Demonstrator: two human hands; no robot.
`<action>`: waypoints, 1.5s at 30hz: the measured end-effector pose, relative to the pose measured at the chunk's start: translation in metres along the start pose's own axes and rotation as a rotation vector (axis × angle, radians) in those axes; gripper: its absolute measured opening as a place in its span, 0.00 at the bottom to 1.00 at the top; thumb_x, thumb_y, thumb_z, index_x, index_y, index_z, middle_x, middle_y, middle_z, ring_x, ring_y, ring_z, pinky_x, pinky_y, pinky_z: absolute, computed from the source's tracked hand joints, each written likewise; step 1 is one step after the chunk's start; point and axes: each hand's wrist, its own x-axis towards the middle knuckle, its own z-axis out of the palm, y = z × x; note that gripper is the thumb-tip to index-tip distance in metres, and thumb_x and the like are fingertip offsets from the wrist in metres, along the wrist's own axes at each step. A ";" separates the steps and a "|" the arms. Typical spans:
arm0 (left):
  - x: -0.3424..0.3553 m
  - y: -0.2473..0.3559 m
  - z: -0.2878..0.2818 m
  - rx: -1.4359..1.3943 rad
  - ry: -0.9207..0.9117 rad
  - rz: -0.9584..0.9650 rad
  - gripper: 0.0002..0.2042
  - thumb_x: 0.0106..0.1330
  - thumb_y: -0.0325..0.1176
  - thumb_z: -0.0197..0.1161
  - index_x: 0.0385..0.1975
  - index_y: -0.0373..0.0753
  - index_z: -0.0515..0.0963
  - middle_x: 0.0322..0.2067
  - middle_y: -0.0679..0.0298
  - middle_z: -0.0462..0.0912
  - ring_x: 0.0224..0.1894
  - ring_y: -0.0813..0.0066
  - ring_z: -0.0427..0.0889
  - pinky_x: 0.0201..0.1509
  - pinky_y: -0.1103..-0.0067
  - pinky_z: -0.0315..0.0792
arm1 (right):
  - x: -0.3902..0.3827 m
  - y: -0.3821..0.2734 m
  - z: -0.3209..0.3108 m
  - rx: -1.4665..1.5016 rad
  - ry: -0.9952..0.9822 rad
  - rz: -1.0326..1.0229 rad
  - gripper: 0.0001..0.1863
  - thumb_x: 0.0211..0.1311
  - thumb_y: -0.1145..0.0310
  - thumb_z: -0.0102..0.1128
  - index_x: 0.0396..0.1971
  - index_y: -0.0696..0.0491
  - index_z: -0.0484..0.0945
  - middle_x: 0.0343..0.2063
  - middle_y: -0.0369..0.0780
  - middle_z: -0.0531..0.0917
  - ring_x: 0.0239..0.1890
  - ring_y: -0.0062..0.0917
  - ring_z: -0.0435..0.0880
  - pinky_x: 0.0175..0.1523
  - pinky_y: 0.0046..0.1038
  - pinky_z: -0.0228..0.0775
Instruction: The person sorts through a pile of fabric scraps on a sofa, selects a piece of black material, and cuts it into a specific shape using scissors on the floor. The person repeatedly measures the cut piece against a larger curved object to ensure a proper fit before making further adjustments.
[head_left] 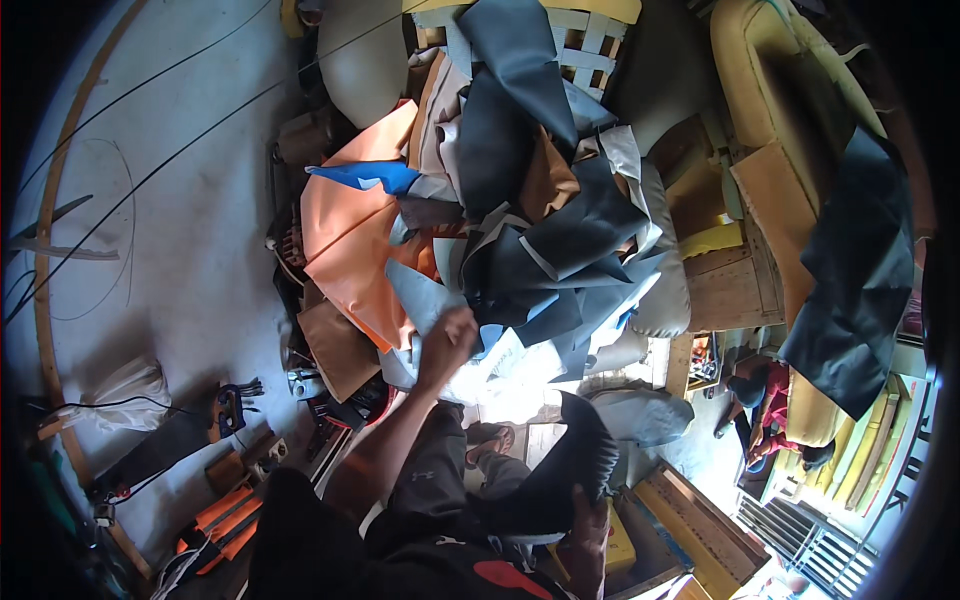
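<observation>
Heaped at twelve o'clock, leather offcuts (520,220) are gripped by the left hand (447,343); dark rolled sheet (560,470) is clutched by the right hand (585,528).

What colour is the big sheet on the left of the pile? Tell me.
Orange: the big sheet shows best in the head view.

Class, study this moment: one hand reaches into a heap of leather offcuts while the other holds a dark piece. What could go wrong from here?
1. The left hand grips a grey sheet low in the pile of offcuts; tugging it may bring pieces above sliding down.
2. The right hand is occupied with a dark piece, so it probably cannot steady the pile.
3. Tools lie scattered near the feet, a likely trip hazard.
</observation>
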 end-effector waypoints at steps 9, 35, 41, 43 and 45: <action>0.097 0.020 0.108 0.612 0.166 0.448 0.11 0.56 0.31 0.68 0.40 0.42 0.82 0.34 0.58 0.85 0.43 0.56 0.84 0.48 0.59 0.72 | -0.004 0.051 0.001 -0.295 0.001 0.138 0.33 0.63 0.42 0.61 0.55 0.57 0.80 0.48 0.52 0.86 0.56 0.45 0.82 0.59 0.40 0.70; 0.071 -0.014 0.051 0.200 0.170 0.078 0.09 0.69 0.22 0.58 0.48 0.36 0.76 0.42 0.60 0.85 0.32 0.73 0.85 0.26 0.81 0.75 | -0.009 0.068 0.006 -0.258 0.012 0.058 0.23 0.65 0.56 0.64 0.52 0.57 0.81 0.44 0.50 0.87 0.50 0.44 0.86 0.54 0.40 0.76; 0.194 -0.024 0.028 0.663 0.068 0.167 0.15 0.58 0.34 0.72 0.41 0.34 0.81 0.38 0.47 0.84 0.45 0.47 0.83 0.51 0.65 0.76 | 0.004 0.080 0.011 -0.330 -0.022 -0.014 0.21 0.65 0.56 0.64 0.50 0.56 0.82 0.42 0.51 0.87 0.49 0.46 0.85 0.53 0.41 0.77; 0.200 0.035 0.044 0.550 0.180 0.457 0.15 0.56 0.33 0.71 0.42 0.36 0.82 0.40 0.47 0.84 0.46 0.45 0.83 0.53 0.63 0.75 | 0.001 0.075 0.006 -0.362 0.006 -0.037 0.20 0.65 0.56 0.64 0.48 0.56 0.82 0.41 0.51 0.87 0.49 0.47 0.85 0.52 0.41 0.77; 0.191 0.126 0.048 0.343 0.122 0.620 0.14 0.60 0.32 0.69 0.45 0.35 0.82 0.41 0.47 0.84 0.44 0.47 0.83 0.51 0.64 0.75 | -0.003 0.059 0.008 -0.354 0.016 -0.012 0.19 0.65 0.57 0.63 0.46 0.55 0.83 0.39 0.51 0.87 0.48 0.47 0.85 0.51 0.42 0.77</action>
